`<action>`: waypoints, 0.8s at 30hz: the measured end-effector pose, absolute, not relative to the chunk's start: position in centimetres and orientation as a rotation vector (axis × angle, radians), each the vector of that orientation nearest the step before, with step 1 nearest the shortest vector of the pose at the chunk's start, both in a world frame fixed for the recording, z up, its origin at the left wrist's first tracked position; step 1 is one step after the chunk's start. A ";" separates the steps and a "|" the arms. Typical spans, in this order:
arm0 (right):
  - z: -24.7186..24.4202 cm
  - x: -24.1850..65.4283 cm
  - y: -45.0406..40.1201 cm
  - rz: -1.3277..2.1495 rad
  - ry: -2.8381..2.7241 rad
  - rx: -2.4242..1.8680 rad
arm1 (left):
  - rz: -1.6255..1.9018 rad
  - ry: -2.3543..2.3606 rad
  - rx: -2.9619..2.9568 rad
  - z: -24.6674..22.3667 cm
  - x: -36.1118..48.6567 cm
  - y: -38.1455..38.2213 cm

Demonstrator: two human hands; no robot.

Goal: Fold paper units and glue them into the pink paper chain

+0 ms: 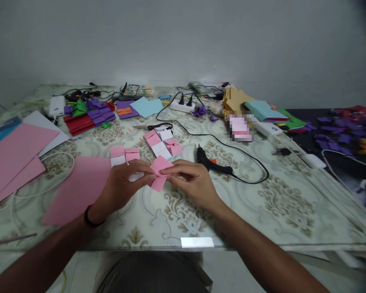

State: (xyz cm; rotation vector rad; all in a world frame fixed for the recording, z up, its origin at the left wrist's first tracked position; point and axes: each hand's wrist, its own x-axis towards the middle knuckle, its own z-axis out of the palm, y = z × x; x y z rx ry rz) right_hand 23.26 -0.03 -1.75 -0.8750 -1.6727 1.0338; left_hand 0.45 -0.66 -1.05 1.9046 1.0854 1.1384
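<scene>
Two-handed pinch now, gripping folded pink paper (pixel 161 163) between thumb and fingertips of left hand (pixel 124 177) and right hand (pixel 197 181), near the glue gun (pixel 206 160)!

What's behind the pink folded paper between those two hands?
Beyond the pink folded paper, pink and white squares lie on the table. Whatever the paper directly covers is hidden, so I can't tell what's there.

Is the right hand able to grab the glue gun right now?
Probably yes: the glue gun lies just beside the right hand, with nothing seeming to block it, though that hand is pinching folded pink paper.
</scene>
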 end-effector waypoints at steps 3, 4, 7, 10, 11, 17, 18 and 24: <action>-1.5 23.4 0.0 1.114 -1.674 -0.866 | 1.196 1.107 1.979 -0.7 0.3 -0.7; -1.5 23.5 0.0 1.136 -1.676 -0.863 | 1.219 1.104 1.987 -0.7 0.2 -0.7; -1.4 23.5 0.1 1.168 -1.663 -0.865 | 1.253 1.088 1.983 -0.6 0.2 -0.7; -1.7 23.3 0.1 1.213 -1.598 -0.861 | 1.248 1.094 1.950 -0.8 0.3 -0.9; -1.8 23.3 0.1 1.235 -1.561 -0.860 | 1.249 1.094 1.934 -0.8 0.3 -0.9; -2.3 23.0 -0.1 1.300 -1.414 -0.884 | 1.288 1.068 1.934 -1.0 0.5 -1.1; -2.3 22.9 -0.2 1.297 -1.411 -0.888 | 1.307 1.068 1.949 -1.0 0.5 -1.1; -2.0 22.8 -0.3 1.289 -1.395 -0.855 | 1.361 1.060 1.912 -1.1 0.5 -1.1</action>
